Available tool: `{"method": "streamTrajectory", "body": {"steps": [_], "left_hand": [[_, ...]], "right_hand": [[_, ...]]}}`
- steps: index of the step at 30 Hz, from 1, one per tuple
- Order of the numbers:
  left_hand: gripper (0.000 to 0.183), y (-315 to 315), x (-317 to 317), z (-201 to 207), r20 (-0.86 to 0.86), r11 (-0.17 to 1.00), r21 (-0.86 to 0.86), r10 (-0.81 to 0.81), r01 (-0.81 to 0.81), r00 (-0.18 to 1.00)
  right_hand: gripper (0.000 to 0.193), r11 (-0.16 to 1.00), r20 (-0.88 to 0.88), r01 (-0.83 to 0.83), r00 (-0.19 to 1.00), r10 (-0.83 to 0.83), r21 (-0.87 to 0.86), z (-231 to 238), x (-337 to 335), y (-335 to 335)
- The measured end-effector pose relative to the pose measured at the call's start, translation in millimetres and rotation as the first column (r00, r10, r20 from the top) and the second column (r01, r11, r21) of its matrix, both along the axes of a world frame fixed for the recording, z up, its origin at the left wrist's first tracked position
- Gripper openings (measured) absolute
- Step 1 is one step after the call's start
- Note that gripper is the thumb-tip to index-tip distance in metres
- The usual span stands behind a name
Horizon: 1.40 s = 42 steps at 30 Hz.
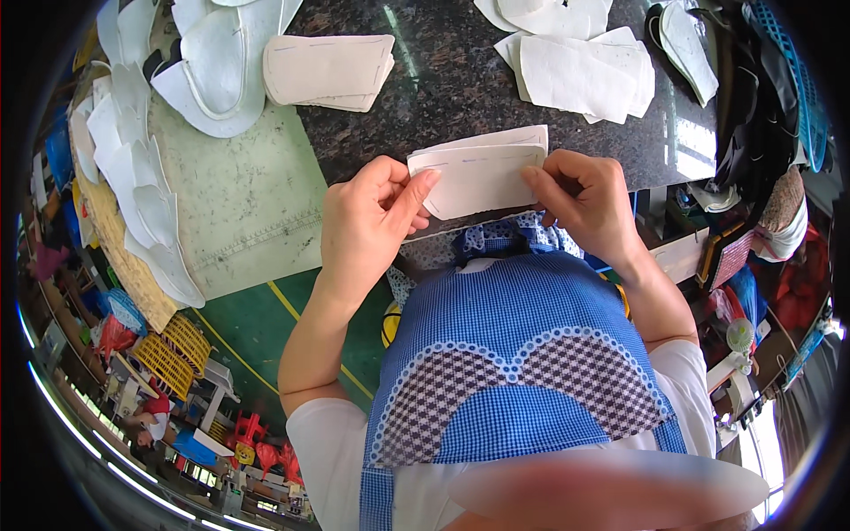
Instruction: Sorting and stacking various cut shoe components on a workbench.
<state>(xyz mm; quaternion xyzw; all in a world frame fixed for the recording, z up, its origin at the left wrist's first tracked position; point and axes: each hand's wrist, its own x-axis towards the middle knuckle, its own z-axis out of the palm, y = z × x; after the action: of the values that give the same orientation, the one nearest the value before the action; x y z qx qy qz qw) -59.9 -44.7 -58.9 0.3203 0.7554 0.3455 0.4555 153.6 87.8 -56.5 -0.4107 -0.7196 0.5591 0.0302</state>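
Observation:
Between my hands, just over the near edge of the dark stone tabletop point(372, 146), are white fabric pieces point(478, 181) with faint pen lines along their upper edge. At least two layers show, the rear one sticking up behind the front one. My left hand point(367, 212) pinches the left end between thumb and fingers. My right hand point(584, 199) grips the right end, its thumb on the front face. A similar stack of marked white pieces point(328, 66) lies beyond my left hand. Another loose stack of white pieces point(580, 78) lies beyond my right hand.
A pale green cutting mat point(239, 195) covers the left side, with curved white padded pieces point(217, 75) and a row of overlapping white pieces point(142, 190) on it. Dark material and a blue basket point(792, 80) stand at the right. A yellow basket point(173, 354) is at lower left.

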Motion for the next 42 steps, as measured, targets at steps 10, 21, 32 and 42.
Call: {"method": "streamTrajectory", "body": {"steps": [10, 21, 32, 42], "left_hand": [[0.088, -4.7, 37.6, -22.0, -0.715, 0.629, 0.076, -0.506, 0.774, 0.482], [0.038, 26.0, -76.1, -10.6, -0.774, 0.760, 0.322, -0.132, 0.564, 0.619], [0.018, 66.1, -128.8, 3.0, -0.924, 0.724, 0.122, -0.167, 0.679, 0.345], [0.018, -7.3, -51.2, 71.7, -0.413, 0.813, 0.309, -0.352, 0.493, 0.840]], "right_hand": [[0.023, 0.861, -0.024, -0.096, 0.992, 0.125, 0.500, -4.3, 1.0, 31.9], [0.008, 0.615, -0.334, 0.261, 0.943, 0.004, 0.744, 9.0, 3.5, 67.9], [0.030, 0.553, -0.234, -0.016, 0.895, 0.379, 0.833, -25.3, -26.4, -12.8], [0.056, 0.649, -0.547, 0.189, 0.731, 0.408, 0.737, 5.8, -0.8, -9.7]]}}
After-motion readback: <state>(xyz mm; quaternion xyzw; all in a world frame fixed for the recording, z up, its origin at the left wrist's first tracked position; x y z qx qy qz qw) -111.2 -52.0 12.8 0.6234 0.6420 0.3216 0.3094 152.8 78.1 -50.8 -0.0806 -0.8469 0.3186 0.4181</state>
